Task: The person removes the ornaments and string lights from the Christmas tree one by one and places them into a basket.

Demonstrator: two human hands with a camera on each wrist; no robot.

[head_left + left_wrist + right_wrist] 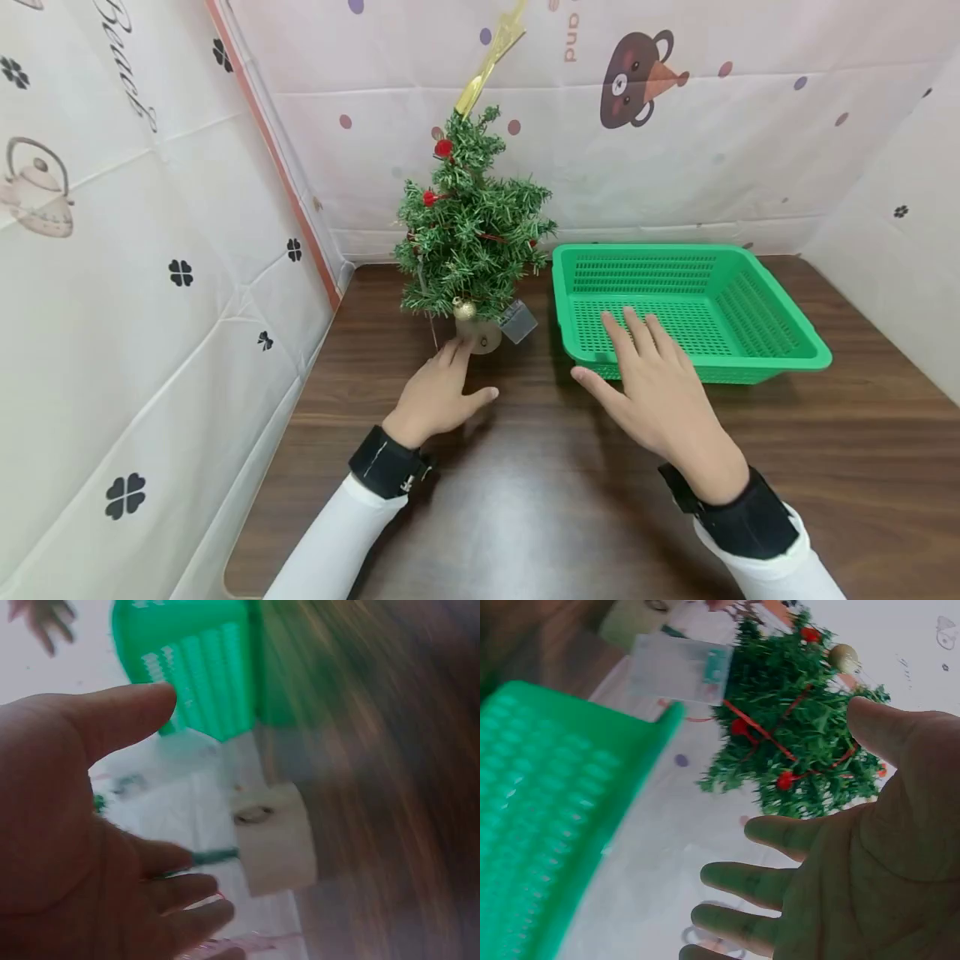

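Observation:
A small green Christmas tree with red berries, a gold bell and a gold star topper stands at the back of the brown table. My left hand is open, palm down, fingertips at the tree's pale base. An empty green plastic basket sits right of the tree. My right hand is open, fingers straight, hovering over the basket's near left corner. The right wrist view shows the open palm facing the tree and basket. The left wrist view is blurred: palm, base.
A clear plastic box hangs beside the tree's base. Patterned white sheets wall the table on the left, back and right. Bare tabletop lies in front of both hands.

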